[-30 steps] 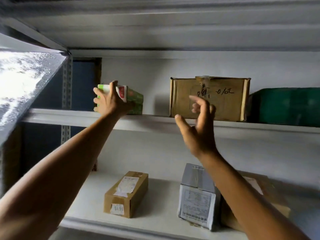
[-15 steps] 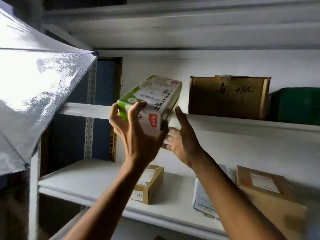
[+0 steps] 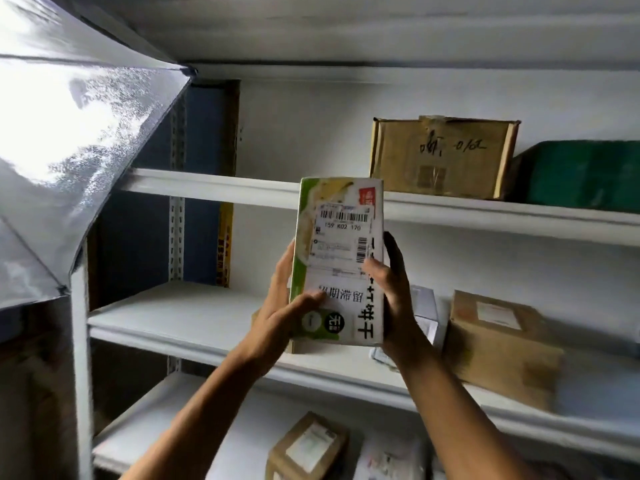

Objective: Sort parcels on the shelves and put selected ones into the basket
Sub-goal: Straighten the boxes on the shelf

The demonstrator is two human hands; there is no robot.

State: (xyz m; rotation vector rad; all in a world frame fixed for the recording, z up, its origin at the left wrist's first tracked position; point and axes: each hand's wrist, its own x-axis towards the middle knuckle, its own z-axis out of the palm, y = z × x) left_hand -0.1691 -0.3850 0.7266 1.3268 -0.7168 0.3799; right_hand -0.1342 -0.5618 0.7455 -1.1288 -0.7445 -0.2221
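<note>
green-white box [image 3: 341, 258] label: "159 K02 170" | brown carton [image 3: 441, 157]: "0/02"

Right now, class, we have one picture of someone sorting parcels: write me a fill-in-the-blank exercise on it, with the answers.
1. The green and white box is held by ____ hands.
2. Its shipping label faces the ____.
3. The cardboard box with handwriting stands on the ____ shelf in view.
4. Right of that box lies a ____ parcel.

Answers: both; camera; top; green

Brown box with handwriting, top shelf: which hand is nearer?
Right. The right hand grips the green-white box below the brown box; the left hand grips it further left and lower.
</note>
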